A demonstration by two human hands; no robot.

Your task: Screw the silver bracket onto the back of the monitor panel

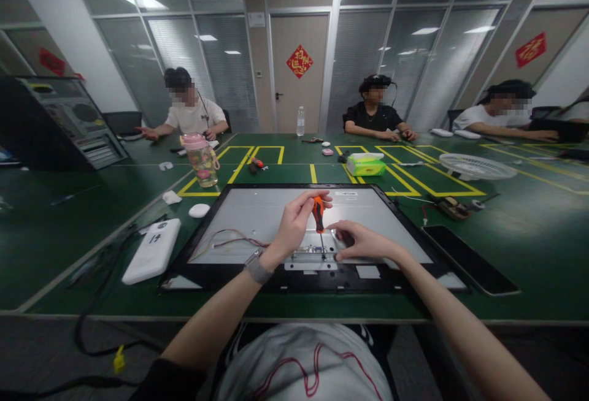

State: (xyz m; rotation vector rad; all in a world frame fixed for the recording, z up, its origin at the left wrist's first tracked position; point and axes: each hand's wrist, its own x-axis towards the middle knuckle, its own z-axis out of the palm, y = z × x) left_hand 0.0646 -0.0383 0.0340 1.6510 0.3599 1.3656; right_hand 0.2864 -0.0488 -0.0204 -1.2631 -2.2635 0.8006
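A large flat display panel [239, 211] with a black frame lies on the green table in front of me. My left hand [297, 220] is closed around the orange and black handle of a screwdriver [318, 216]. The screwdriver stands nearly upright, its tip down on a metal bracket [301, 264] near the panel's front edge. My right hand [363, 241] is beside the shaft with thumb and forefinger apart, the fingertips close to the bracket. Whether they touch it, I cannot tell. Thin wires [230, 238] run from the bracket area to the left across the panel.
Left of the panel lie a white power bank [154, 251] and a pink-lidded bottle [200, 160]. On the right are a black phone [469, 260] and a white fan grille [477, 167]. Behind stands a tissue pack [366, 165]. Several people sit across the table.
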